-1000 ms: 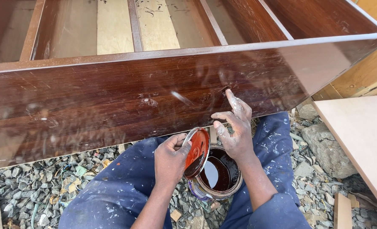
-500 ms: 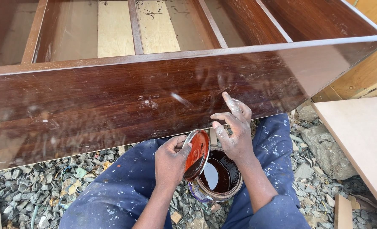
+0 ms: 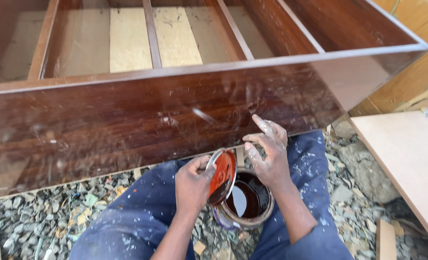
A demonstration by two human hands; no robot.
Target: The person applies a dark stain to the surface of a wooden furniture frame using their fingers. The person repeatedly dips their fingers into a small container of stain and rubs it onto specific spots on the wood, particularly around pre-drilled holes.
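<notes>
the person sits on a gravel floor (image 3: 40, 221) with knees apart in paint-flecked blue trousers (image 3: 141, 212), and a small tin (image 3: 245, 202) of dark brown stain stands open on the stones between the legs. the left hand (image 3: 193, 182) is clamped on the tin's round lid (image 3: 222, 176), thumb and fingers pinching its rim; the lid is tilted up on edge, its wet red-brown underside facing right, and its lower edge sits at or just over the tin's left rim. the right hand (image 3: 268, 153) hovers above the tin's far side, smeared with pale dust and stain, its fingers loosely spread and holding nothing that can be made out; the forefinger points up toward the wood. directly in front stands a large glossy dark-brown wooden cabinet (image 3: 141, 115), lying on its side, its long panel shiny with reflections. through its open top show inner dividers and pale unfinished boards (image 3: 175, 36). to the right lies a plain light-coloured board (image 3: 406, 154) above the stones.
</notes>
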